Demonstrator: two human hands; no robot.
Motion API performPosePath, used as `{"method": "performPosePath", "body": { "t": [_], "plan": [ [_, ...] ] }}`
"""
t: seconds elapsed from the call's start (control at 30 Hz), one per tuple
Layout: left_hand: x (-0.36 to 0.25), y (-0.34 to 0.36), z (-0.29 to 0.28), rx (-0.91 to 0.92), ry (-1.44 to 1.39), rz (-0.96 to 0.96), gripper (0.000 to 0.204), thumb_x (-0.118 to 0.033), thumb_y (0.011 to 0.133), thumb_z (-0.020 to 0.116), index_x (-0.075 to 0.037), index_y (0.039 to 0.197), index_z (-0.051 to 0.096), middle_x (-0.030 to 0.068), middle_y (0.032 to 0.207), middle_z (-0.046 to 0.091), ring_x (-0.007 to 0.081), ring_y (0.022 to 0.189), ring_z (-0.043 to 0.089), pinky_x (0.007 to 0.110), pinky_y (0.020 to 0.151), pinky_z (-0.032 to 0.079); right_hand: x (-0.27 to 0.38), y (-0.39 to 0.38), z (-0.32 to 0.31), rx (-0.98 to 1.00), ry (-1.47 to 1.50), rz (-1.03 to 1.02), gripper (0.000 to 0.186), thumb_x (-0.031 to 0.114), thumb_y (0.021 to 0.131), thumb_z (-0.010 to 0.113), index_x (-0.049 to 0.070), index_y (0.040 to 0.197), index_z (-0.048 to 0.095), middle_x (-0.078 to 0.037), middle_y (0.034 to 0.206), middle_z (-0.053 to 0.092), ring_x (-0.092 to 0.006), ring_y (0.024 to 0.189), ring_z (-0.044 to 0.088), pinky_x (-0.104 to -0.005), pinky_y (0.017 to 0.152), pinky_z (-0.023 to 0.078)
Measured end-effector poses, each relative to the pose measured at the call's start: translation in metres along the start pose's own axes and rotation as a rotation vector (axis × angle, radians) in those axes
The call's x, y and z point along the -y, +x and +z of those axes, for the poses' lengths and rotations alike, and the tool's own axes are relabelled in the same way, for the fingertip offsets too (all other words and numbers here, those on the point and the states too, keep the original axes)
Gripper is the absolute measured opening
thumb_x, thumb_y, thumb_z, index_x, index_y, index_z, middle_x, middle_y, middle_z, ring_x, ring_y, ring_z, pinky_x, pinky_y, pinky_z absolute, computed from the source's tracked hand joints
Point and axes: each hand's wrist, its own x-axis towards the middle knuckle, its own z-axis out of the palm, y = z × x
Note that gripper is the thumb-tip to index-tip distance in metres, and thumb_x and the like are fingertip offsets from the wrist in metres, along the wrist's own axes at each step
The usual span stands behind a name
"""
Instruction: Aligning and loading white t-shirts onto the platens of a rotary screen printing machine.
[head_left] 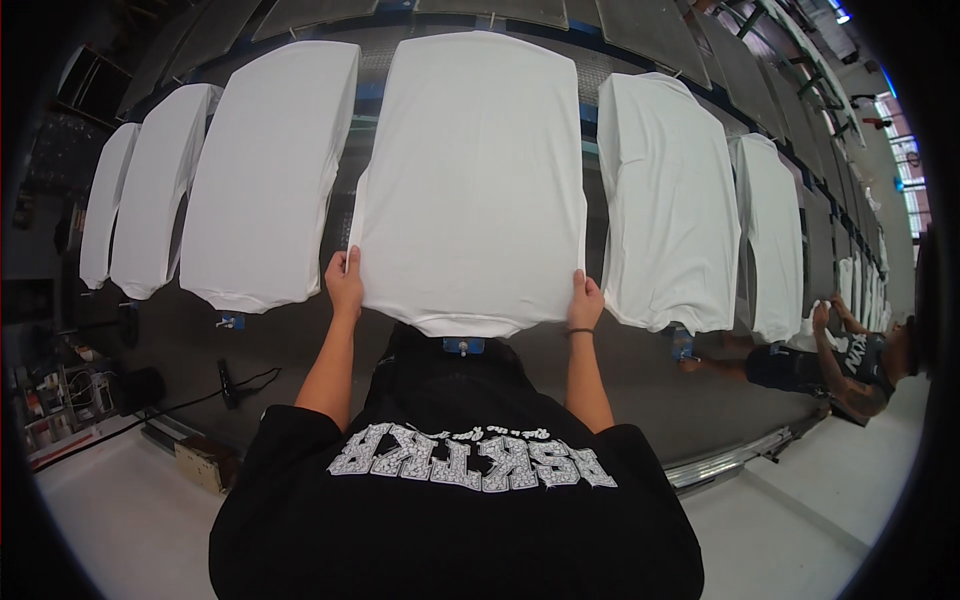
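A white garment (470, 180) is stretched smooth over the middle flat board straight in front of me, with small creases near its lower hem. My left hand (343, 278) grips its left side edge low down, fingers closed on the fabric. On the opposite side, a little lower, my right hand (586, 300) is closed on the garment's right edge, thumb upward. Beneath the near end of that board shows a blue metal bracket (463, 347) with a knob.
More boards carrying white garments stand either side, at left (265, 180) and right (665, 200). Dark bare boards (640, 30) line the far side. A co-worker (850, 370) at right handles white cloth. A cable (258, 383) and clutter (85, 395) are at lower left.
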Motion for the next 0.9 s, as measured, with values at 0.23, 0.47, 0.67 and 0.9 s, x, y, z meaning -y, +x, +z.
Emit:
{"method": "performPosePath", "body": {
  "t": [0.23, 0.47, 0.67, 0.9],
  "plan": [
    [-0.016, -0.003, 0.009, 0.015, 0.017, 0.097, 0.024, -0.025, 0.091, 0.057, -0.002, 0.086, 0.059, -0.0023, 0.071, 0.055, 0.0050, 0.065, 0.044, 0.021, 0.061, 0.038, -0.012, 0.004, -0.012, -0.113, 0.127, 0.117, 0.035, 0.031, 0.088, 0.061, -0.003, 0.091, 0.064, 0.000, 0.076, 0.060, -0.0075, 0.067, 0.049, -0.0224, 0.061, 0.040],
    [0.015, 0.020, 0.012, 0.098, -0.194, -0.152, 0.030, -0.025, 0.094, 0.051, 0.002, 0.085, 0.059, 0.0029, 0.073, 0.059, 0.0103, 0.068, 0.050, 0.027, 0.064, 0.042, -0.015, 0.027, -0.010, 0.238, 0.234, 0.288, 0.036, 0.033, 0.093, 0.052, -0.002, 0.090, 0.064, -0.002, 0.081, 0.063, -0.0104, 0.075, 0.056, -0.0242, 0.067, 0.044],
    [-0.004, 0.021, 0.017, 0.015, 0.126, -0.015, 0.044, -0.036, 0.095, 0.043, 0.005, 0.096, 0.060, 0.0192, 0.089, 0.064, 0.0276, 0.082, 0.060, 0.036, 0.076, 0.045, -0.027, 0.042, -0.015, 0.221, -0.257, -0.098, 0.033, 0.025, 0.096, 0.044, -0.004, 0.097, 0.060, -0.004, 0.086, 0.062, -0.0099, 0.083, 0.052, -0.0260, 0.075, 0.044],
    [-0.026, 0.047, 0.033, 0.073, 0.270, 0.131, 0.046, -0.041, 0.091, 0.049, 0.003, 0.076, 0.050, 0.0193, 0.069, 0.054, 0.0300, 0.064, 0.052, 0.041, 0.059, 0.040, 0.011, 0.057, 0.011, 0.155, -0.242, -0.121, 0.033, 0.030, 0.092, 0.054, 0.000, 0.078, 0.054, 0.001, 0.069, 0.046, -0.0074, 0.066, 0.039, -0.0258, 0.058, 0.035]
  ]
}}
